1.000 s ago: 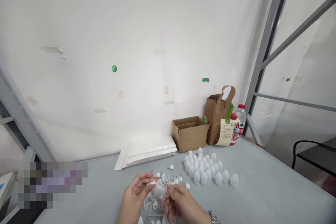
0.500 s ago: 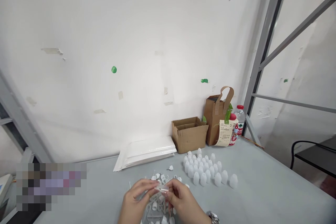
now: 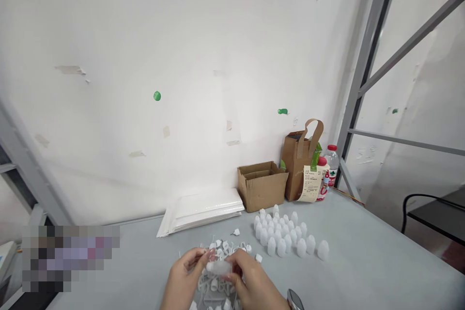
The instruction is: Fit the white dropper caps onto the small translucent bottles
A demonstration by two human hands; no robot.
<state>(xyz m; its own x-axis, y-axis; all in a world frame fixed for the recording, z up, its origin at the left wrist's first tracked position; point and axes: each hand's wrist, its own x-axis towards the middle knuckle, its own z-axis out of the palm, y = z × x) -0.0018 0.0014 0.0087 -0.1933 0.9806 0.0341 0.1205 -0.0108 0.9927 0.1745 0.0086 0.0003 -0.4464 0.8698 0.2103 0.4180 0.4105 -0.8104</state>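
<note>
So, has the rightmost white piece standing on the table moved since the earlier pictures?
No: judged against the cardboard box, the rightmost white piece has shifted neither left nor right.

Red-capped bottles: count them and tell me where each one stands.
2: a clear bottle at the back right, and a white bottle in front of it, beside the brown bag, partly behind a paper slip. More may hide behind the bag.

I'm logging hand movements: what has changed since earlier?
The translucent white plastic shell between left hand and right hand went from slanting to nearly level; the right hand rolled, showing the grey watch face. The frosted white domes and open brown cardboard box stayed put.
</note>
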